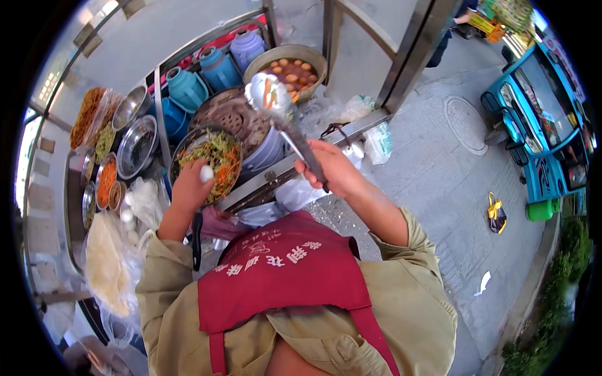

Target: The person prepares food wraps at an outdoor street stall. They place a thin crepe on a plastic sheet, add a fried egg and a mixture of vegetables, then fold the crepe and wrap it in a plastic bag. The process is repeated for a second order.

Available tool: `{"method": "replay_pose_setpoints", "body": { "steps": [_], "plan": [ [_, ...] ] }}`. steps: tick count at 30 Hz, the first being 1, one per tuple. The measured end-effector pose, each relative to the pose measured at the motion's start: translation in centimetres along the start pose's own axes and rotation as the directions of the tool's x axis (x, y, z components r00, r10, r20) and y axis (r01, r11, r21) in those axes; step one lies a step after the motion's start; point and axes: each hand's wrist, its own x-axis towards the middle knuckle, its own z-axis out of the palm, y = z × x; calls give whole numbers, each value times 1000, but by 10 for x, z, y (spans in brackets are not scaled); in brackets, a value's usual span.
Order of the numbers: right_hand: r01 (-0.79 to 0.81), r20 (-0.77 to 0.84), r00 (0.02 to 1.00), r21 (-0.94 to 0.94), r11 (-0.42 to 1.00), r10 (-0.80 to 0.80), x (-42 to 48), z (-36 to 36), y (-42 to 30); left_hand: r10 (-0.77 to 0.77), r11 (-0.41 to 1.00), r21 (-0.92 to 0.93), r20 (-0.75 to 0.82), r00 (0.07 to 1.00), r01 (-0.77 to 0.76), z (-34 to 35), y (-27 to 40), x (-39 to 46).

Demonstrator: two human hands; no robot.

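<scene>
Between the thumb and fingers of my left hand (189, 185) is a white egg (206, 174), held over a frying pan (173, 165). Shredded vegetables (218, 157), green and orange, fill much of the pan, whose black handle (196, 244) points toward me. My right hand (329, 167) grips the dark handle of a metal ladle (298, 141). The ladle's shiny bowl (268, 91) is raised to the right of the pan, with a few orange shreds on it. Behind it stands a pot (251, 70) of brown liquid with several eggs. A round stove top (211, 110) lies just beyond the pan.
Thermos flasks (218, 70) line the cart's back. Metal bowls (137, 146), a carrot bowl (106, 181) and bagged flat sheets of food (108, 263) are at the left. A metal post (414, 51) rises at the right. On the pavement stands a blue three-wheeler (536, 117); a person (439, 47) is nearby.
</scene>
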Motion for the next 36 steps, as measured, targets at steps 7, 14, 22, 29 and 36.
{"method": "replay_pose_setpoints", "body": {
  "steps": [7,14,22,29,36],
  "plan": [
    [3,-105,994,-72,997,-11,-6,-6,28,-246,969,50,117,962,241,-38,14,-125],
    [-43,-26,999,-162,986,39,18,21,16,-375,876,-309,44,926,370,-7,-2,-135],
    [82,-67,981,-705,704,-182,52,51,-28,-315,901,-311,15,949,304,2,-7,-40],
    [95,114,871,-993,-65,-478,76,71,-31,-337,871,-377,12,941,317,-1,-5,-47],
    [277,434,885,-780,-561,-167,100,102,8,-369,878,-329,-2,929,348,-18,0,-106]
  ]
}}
